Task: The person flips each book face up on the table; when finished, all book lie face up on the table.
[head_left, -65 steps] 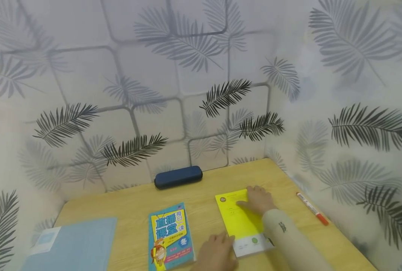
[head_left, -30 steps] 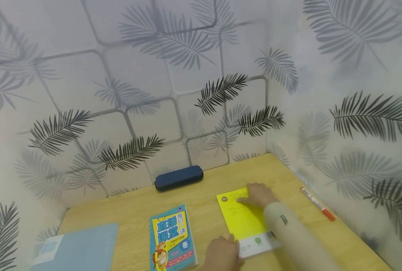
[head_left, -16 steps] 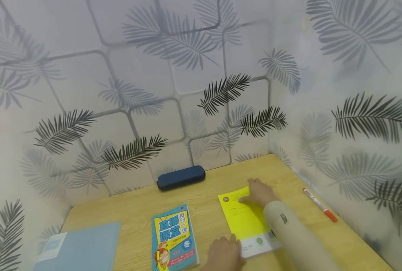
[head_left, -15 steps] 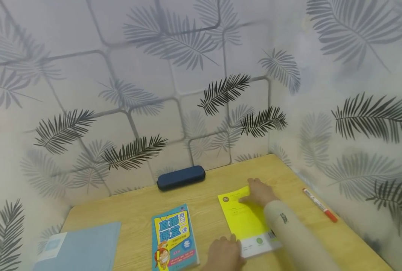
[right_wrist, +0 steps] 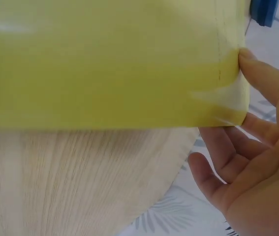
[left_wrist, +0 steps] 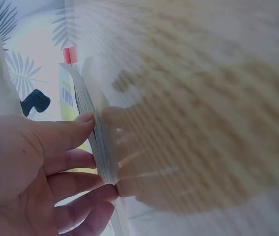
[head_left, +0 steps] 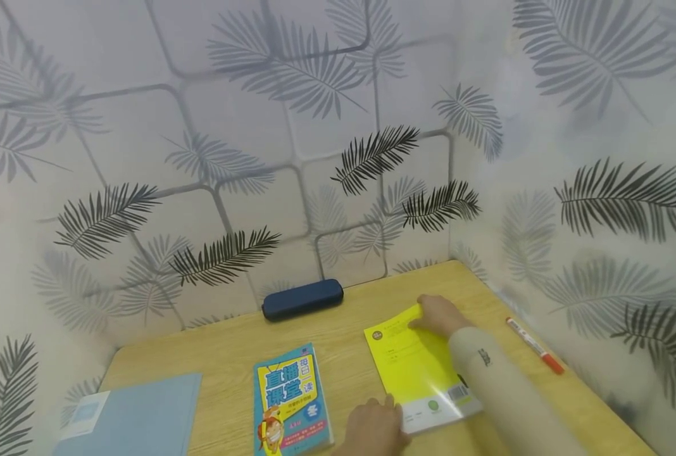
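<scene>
The elongated navy-blue case (head_left: 303, 299) at the back of the pale wooden tabletop (head_left: 224, 367) appears closed, contents not visible; the flat light-blue folder (head_left: 144, 411) at left is cut off by the head view's lower edge, the print on its white label (head_left: 85, 410) illegible. The yellow-and-white paperback book (head_left: 409, 364) is on the tabletop's right side, partly hidden by a cream sleeve (head_left: 511, 386). The right hand (head_left: 443, 315) holds its far right corner between thumb and fingers; the left hand (head_left: 373, 429), fingers loosely extended, touches its edge at the near left corner.
</scene>
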`<state>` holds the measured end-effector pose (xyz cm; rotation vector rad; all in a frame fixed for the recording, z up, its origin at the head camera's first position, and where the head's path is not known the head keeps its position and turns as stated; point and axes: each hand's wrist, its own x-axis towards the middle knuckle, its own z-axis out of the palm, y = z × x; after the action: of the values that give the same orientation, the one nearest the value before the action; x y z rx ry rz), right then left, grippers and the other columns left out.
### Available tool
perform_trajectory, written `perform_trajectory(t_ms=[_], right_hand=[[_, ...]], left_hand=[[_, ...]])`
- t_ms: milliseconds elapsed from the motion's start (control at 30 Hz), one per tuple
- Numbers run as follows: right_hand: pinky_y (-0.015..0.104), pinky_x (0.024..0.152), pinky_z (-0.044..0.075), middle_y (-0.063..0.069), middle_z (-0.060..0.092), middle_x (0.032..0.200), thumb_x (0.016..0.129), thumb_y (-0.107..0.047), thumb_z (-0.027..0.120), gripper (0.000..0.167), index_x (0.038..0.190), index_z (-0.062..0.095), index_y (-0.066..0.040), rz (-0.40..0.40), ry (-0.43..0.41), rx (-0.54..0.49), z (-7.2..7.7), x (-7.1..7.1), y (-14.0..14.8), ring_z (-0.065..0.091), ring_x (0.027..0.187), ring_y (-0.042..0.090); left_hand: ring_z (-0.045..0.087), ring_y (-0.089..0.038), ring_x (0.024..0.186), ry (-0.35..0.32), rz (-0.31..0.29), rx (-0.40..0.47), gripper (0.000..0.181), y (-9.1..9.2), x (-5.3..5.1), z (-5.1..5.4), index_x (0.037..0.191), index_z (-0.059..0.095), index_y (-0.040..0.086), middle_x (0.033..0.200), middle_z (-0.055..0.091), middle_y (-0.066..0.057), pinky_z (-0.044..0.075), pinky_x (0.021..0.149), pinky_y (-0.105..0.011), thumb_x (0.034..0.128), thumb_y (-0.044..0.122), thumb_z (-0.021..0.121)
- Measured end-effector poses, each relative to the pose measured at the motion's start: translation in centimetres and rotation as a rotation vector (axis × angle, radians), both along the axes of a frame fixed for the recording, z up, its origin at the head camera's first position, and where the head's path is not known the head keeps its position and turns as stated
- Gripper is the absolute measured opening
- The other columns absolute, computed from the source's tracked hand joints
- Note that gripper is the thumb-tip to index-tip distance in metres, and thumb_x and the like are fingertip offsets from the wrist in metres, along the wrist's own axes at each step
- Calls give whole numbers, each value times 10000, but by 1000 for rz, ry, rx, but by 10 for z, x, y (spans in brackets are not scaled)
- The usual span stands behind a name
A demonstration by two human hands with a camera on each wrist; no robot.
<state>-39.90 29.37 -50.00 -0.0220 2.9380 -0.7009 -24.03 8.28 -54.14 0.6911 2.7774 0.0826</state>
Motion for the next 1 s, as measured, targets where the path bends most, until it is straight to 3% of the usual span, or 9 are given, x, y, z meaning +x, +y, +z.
perform_trajectory(t_ms=[167,300,433,633,767,867,1000], right_hand=[[605,1127,351,251,533,1444,1040,-198,584,472,1456,502,9,4,-48,-59,8,3,8,484,1336,447],[502,902,540,234,605,1324,1053,-156,556,412,1430,510,6,60,-49,-73,18,4,13,638,1043,361],[378,681,540,220,633,1237,1048,-160,577,413,1412,509,22,94,-41,-78,23,4,15,608,788,254],[355,697,552,256,618,1288,1035,-141,600,402,1373,543,67,101,-14,-82,23,4,17,620,849,252],[326,645,547,260,608,1310,1042,-155,591,425,1393,537,78,77,-22,-110,21,2,18,615,775,224],[304,563,529,281,607,1298,1045,-150,579,446,1402,516,111,84,-14,-137,19,1,19,585,637,191],[290,498,525,288,633,1203,1046,-141,572,469,1403,489,152,81,-17,-187,17,0,22,536,514,162]], left_hand=[[632,-163,969,-1,-7,21,456,-3,3,-1,1237,711,237,1296,668,3,561,827,-370,889,530,744],[637,-185,991,43,-19,19,460,-4,6,0,1234,711,233,1325,658,0,565,813,-389,887,534,741],[641,-202,1043,62,-25,2,503,-4,8,-2,1285,697,231,1369,640,0,566,826,-397,891,542,733],[634,-197,1103,42,0,-3,549,-1,9,-8,1285,703,221,1360,645,8,555,889,-406,873,583,741],[597,-151,970,62,25,38,535,0,10,-6,1144,738,159,1127,679,19,542,848,-363,841,599,765],[510,-122,870,66,51,68,543,1,11,0,1052,738,118,953,605,20,522,801,-320,815,604,786],[461,-127,839,92,60,75,592,2,12,3,1029,742,92,907,568,10,499,789,-297,799,635,784]])
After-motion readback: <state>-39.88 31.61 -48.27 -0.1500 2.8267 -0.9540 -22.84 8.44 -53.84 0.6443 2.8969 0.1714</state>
